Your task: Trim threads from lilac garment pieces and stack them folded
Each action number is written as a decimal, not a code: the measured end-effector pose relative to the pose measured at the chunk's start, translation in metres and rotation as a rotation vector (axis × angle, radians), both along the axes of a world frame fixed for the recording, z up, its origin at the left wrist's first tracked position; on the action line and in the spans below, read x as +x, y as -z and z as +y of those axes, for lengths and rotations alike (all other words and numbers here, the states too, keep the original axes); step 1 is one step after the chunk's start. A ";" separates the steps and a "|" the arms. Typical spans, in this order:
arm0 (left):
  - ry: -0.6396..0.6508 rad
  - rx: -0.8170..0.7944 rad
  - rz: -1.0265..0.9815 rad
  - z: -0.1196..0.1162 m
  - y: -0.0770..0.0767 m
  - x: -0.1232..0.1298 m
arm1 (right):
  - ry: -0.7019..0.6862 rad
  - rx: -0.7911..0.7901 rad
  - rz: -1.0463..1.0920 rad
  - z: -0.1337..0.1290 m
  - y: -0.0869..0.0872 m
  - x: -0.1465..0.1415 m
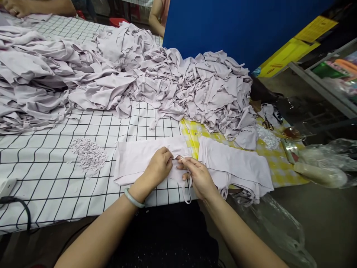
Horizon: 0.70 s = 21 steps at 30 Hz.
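A pale lilac garment (134,158) lies flat on the checked tablecloth in front of me, with a thin strap looping down by the table edge. My left hand (160,163), below which a pale green bangle circles the wrist, pinches the garment's upper right part. Close to its right, my right hand (196,175) has thumb and forefinger closed on a small white piece at the strap; its exact shape is too small to tell. Just right of my right hand rests a folded stack of similar garments (237,163).
Behind the hands stretches a large heap of lilac garments (195,82). Small fabric scraps (89,154) are piled at left. Scissors (267,125), white bits (267,137) and plastic bags (326,163) are at right. A blue panel (223,29) stands behind; other people's arms show at the top.
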<state>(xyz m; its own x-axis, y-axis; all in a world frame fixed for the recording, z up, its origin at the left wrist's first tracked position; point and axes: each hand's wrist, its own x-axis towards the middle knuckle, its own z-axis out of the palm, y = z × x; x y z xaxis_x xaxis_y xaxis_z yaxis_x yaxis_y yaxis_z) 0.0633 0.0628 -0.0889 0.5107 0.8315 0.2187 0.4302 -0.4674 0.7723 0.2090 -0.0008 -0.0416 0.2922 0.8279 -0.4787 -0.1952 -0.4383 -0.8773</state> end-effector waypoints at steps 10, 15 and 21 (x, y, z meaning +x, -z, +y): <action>-0.075 -0.191 -0.020 0.005 -0.014 0.002 | 0.049 -0.079 0.157 0.011 0.014 -0.014; -0.066 -0.218 -0.005 0.006 -0.016 0.003 | 0.116 -0.037 0.158 0.020 0.016 -0.015; -0.085 -0.253 -0.016 0.006 -0.019 0.002 | 0.091 -0.049 0.117 0.021 0.016 -0.017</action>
